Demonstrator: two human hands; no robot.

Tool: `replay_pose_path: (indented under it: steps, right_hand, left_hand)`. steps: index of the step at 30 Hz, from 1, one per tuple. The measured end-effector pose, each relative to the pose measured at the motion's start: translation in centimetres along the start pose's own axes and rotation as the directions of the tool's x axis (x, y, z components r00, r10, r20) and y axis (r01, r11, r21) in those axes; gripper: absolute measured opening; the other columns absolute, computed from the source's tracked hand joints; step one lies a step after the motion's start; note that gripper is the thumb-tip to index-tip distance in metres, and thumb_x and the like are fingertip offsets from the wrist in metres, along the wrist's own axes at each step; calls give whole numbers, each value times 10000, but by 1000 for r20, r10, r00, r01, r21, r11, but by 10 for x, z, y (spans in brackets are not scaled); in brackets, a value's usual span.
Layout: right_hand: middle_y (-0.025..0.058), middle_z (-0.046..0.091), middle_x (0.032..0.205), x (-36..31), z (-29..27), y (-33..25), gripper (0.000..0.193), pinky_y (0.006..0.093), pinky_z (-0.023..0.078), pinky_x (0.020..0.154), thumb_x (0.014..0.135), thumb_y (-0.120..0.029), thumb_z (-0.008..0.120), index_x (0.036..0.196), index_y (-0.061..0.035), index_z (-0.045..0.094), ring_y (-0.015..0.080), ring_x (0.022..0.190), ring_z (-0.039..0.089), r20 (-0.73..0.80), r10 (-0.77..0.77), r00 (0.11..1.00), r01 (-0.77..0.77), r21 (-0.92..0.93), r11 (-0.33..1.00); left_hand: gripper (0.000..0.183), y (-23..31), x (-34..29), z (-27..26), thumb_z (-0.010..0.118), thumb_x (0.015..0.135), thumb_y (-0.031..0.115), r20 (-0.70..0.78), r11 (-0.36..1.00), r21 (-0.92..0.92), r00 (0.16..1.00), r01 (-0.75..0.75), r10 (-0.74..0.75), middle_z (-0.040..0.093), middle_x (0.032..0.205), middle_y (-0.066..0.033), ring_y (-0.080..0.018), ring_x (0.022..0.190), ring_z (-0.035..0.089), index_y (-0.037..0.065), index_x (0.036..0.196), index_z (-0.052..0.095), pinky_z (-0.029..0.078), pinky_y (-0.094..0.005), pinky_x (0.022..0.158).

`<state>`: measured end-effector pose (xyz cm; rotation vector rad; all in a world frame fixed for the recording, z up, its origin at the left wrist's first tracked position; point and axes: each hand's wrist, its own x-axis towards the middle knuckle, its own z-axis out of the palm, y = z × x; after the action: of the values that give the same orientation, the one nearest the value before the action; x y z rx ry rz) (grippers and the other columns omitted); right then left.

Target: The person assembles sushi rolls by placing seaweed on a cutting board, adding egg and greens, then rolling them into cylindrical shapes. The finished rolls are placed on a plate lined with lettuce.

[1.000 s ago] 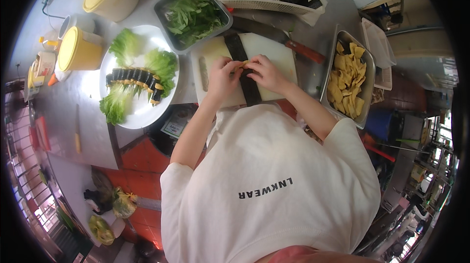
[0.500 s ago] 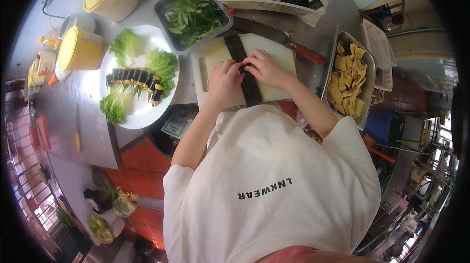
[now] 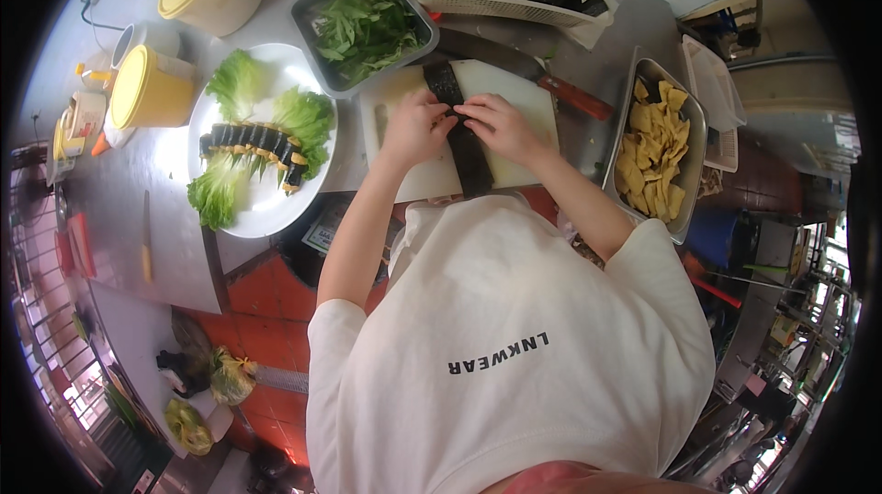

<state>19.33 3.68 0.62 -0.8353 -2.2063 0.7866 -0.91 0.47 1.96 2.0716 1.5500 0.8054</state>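
A long dark strip of seaweed (image 3: 470,163) lies lengthwise across the white cutting board (image 3: 514,172). Both hands meet at the middle of the strip. My left hand (image 3: 416,131) comes from its left side, fingers bent and pinched at the seaweed. From the right, my right hand (image 3: 501,126) has its fingertips together on the same spot. A small dark bulge shows between the fingertips; whatever is inside is hidden. On a white plate (image 3: 266,218) to the left, several finished seaweed rolls (image 3: 253,145) sit in a row among lettuce leaves (image 3: 303,117).
Beyond the board lie a knife (image 3: 570,96) with a wooden handle, a metal tray of green leaves (image 3: 363,30) and a white basket (image 3: 505,2) of seaweed strips. A steel tray of yellow fried pieces (image 3: 654,154) stands right. Yellow-lidded tubs (image 3: 152,90) and another knife (image 3: 146,237) are left.
My left hand has turned slightly, with its fingers bent closer over the strip. The fingertips of both hands have shifted a little on the seaweed. Plate and trays stay put.
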Motion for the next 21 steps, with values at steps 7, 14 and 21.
replay_pose_path:
  steps: [7, 14, 21]
  right_hand:
    - [97, 572, 997, 11, 4, 1, 221, 382, 455, 833, 818, -69, 627, 1037, -48, 649, 291, 939, 546, 16, 6, 1000, -5, -57, 998]
    - [106, 528, 1015, 13, 10, 11, 222, 401, 417, 858, 831, -88, 612, 1051, -68, 633, 308, 958, 510, -20, -14, 1000, 11, -147, 989]
    - [105, 520, 1036, 22, 9, 17, 205, 402, 403, 870, 839, -110, 620, 1041, -76, 641, 306, 988, 499, 6, -29, 1000, 30, -183, 983]
  left_hand:
    - [312, -3, -18, 14, 750, 715, 97, -217, 986, 5, 963, -164, 161, 649, 995, -100, -284, 925, 590, 33, 1015, 694, 489, -380, 803]
    - [333, -5, -2, -1, 758, 678, 97, -123, 994, 31, 987, -101, 105, 657, 951, -77, -282, 891, 584, 44, 1000, 691, 481, -384, 769]
    - [331, -9, -3, 5, 781, 665, 111, -222, 967, 77, 941, -243, 254, 633, 999, -55, -268, 919, 572, 78, 984, 697, 456, -379, 801]
